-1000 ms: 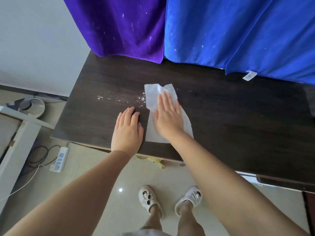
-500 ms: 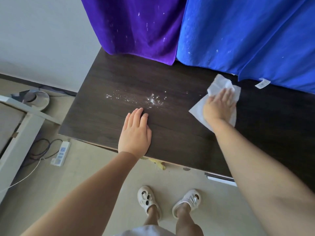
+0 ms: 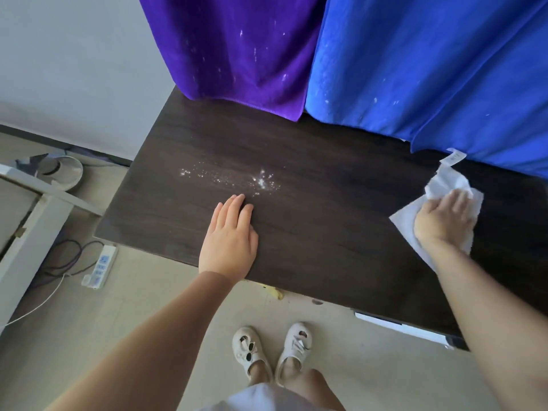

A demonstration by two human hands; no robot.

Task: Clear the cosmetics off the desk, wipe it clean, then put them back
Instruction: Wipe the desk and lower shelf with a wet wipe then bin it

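With no cosmetics in view on the dark desk (image 3: 311,232), your right hand (image 3: 441,221) presses a white wipe (image 3: 409,221) flat at its right side, your left hand (image 3: 231,235) rests flat, and white specks (image 3: 237,178) remain, so wiping looks unfinished.

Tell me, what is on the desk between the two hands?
In the head view, only bare dark desk top lies between the left hand and the right hand on the white wipe; the white specks lie beyond the left fingertips.

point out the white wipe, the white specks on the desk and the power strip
white wipe (image 3: 403,218), head view, its left corner
white specks (image 3: 261,182), head view, the densest cluster
power strip (image 3: 100,266), head view, middle of its body
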